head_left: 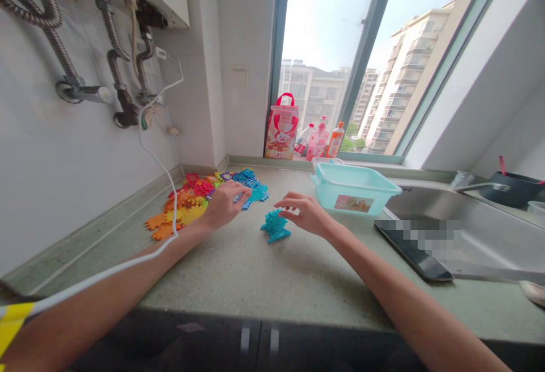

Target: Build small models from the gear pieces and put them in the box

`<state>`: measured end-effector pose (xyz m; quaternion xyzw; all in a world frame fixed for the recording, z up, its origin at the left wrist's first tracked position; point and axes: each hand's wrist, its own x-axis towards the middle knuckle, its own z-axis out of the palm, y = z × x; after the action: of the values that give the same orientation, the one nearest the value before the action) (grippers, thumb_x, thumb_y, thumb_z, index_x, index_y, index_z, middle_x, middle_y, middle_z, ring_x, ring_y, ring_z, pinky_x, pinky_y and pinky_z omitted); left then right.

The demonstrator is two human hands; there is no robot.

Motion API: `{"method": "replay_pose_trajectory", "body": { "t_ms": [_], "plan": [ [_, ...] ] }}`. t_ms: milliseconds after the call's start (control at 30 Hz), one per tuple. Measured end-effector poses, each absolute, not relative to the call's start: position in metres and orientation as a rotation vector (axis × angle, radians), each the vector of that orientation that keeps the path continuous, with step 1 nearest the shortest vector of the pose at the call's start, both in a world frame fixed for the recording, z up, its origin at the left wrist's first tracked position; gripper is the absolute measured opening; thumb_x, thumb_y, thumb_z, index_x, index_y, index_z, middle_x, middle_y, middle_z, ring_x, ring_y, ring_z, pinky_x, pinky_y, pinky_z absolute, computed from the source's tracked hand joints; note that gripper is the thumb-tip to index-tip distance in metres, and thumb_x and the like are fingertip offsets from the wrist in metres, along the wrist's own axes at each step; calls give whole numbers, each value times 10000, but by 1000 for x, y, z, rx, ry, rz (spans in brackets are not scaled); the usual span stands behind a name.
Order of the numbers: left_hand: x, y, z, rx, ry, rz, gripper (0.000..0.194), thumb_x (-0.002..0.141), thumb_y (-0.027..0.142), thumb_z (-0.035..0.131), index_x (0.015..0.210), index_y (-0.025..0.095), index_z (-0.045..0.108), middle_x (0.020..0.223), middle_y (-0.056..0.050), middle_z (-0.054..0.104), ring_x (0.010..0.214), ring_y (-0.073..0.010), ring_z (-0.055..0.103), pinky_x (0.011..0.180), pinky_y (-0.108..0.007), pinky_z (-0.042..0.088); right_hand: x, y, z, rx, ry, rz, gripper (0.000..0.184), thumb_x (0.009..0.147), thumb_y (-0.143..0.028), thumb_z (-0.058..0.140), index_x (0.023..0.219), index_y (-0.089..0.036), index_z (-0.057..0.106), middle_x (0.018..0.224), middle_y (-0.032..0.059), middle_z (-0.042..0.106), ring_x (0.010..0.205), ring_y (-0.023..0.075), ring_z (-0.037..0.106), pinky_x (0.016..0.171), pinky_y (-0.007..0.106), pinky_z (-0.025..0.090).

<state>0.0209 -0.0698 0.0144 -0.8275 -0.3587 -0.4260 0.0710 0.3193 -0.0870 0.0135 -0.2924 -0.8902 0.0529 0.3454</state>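
Note:
My left hand (227, 204) is closed in a pinch at the right side of a heap of gear-edged plastic building pieces (191, 195). A light blue gear-edged piece (258, 192) shows at its fingertips, in front of darker blue pieces (244, 176). My right hand (303, 214) has its fingers curved and thumb apart, with nothing seen between them. Just below its fingertips, a small assembly of turquoise gear-edged pieces (275, 226) stands on the counter; whether the fingertips touch it I cannot tell.
A turquoise plastic tub (355, 182) stands right of my right hand. A dark phone-like slab (415, 253) lies by the sink (489, 233). A white cable (155, 156) hangs across my left forearm. Bottles (318, 140) and a pink package (281, 130) line the windowsill.

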Motion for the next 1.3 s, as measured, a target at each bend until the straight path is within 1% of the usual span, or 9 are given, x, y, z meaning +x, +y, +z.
{"method": "replay_pose_trajectory", "body": {
  "t_ms": [100,267,500,567,667,733,1000,1167,1300],
  "plan": [
    [25,-77,18,-2482,-1039,-1304,282,1071,371,553,1001,214,776,975,-61,773,964,-236,659,938,-398,508,320,-88,14,-782,-2337,188,209,1022,-368,654,1086,-252,816,999,64,743,758,142,698,720,264,563],
    [25,-80,19,-2497,-1046,-1262,279,1068,366,555,1006,219,783,973,-64,772,971,-244,653,945,-407,505,322,-88,16,-862,-2318,202,198,1003,-322,656,1120,-250,799,1043,77,759,759,146,712,688,259,555],
    [21,-74,14,-2496,-1061,-1248,286,1068,370,551,1007,219,786,978,-67,770,983,-249,650,956,-417,499,329,-79,13,-934,-2305,318,80,925,-239,718,918,-227,797,780,19,765,679,142,698,660,244,530],
    [21,-74,14,-2501,-1067,-1238,284,1068,366,550,1011,220,787,976,-66,770,987,-249,650,952,-416,498,330,-78,12,-921,-2294,345,81,924,-242,718,948,-230,794,806,17,774,683,137,699,661,239,530],
    [22,-75,16,-2508,-1055,-1234,280,1066,354,552,1011,218,790,966,-64,771,976,-249,648,944,-418,493,330,-77,9,-876,-2277,349,125,930,-263,717,1030,-241,789,955,33,795,727,130,704,664,232,536],
    [23,-76,17,-2512,-1047,-1237,290,1068,355,546,1008,216,793,952,-64,770,962,-247,649,937,-417,491,330,-77,8,-847,-2285,352,121,935,-268,709,1021,-237,789,985,42,793,741,129,706,658,227,538],
    [22,-74,15,-2533,-1043,-1219,287,1071,356,547,1011,216,790,944,-62,766,958,-245,651,943,-415,487,330,-76,10,-847,-2231,518,97,901,-276,712,909,-200,773,806,28,769,708,143,692,626,231,538],
    [22,-74,14,-2552,-1047,-1217,280,1068,348,551,1016,221,794,952,-62,768,961,-242,653,946,-414,491,326,-76,8,-834,-2165,621,181,907,-362,723,909,-188,769,813,35,770,704,149,675,619,248,546],
    [22,-76,15,-2553,-1046,-1233,298,1068,370,549,1005,219,798,936,-69,764,954,-247,651,926,-412,497,321,-78,5,-813,-2196,609,216,914,-397,736,888,-184,760,842,51,758,758,160,692,627,246,555]
  ]
}}
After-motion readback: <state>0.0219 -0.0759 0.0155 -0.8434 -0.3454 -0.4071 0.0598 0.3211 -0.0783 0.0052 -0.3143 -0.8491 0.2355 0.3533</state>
